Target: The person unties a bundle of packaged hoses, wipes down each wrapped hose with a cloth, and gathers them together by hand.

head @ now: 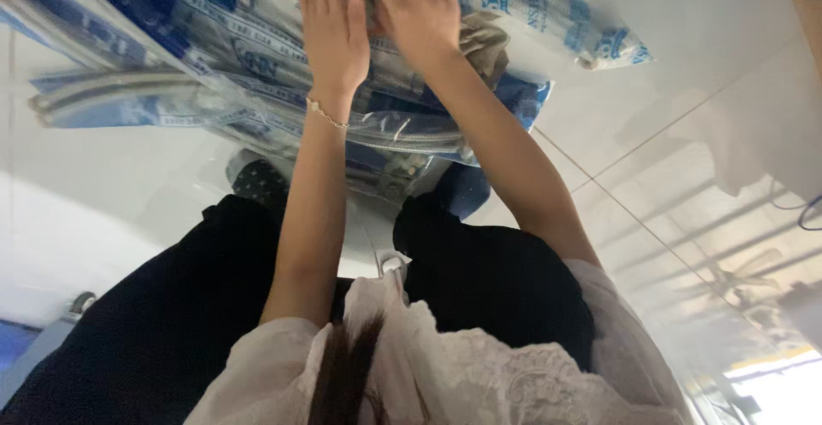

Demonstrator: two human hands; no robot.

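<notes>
Pressing both hands, left hand [332, 35] and right hand [417, 10], on bagged hoses [171, 100].

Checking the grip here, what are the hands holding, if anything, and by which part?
Both the left hand and the right hand lie flat on a crumpled brownish bundle atop the packaged hoses; whether fingers actually grip cannot be told.

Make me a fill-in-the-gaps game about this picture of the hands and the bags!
1. Both hands press on a pile of clear plastic bags printed in ____.
2. The left hand has a thin ____ at its wrist.
3. The bags hold coiled metal ____.
4. The right hand lies ____ the left hand.

Missing words: blue; bracelet; hoses; beside
</notes>
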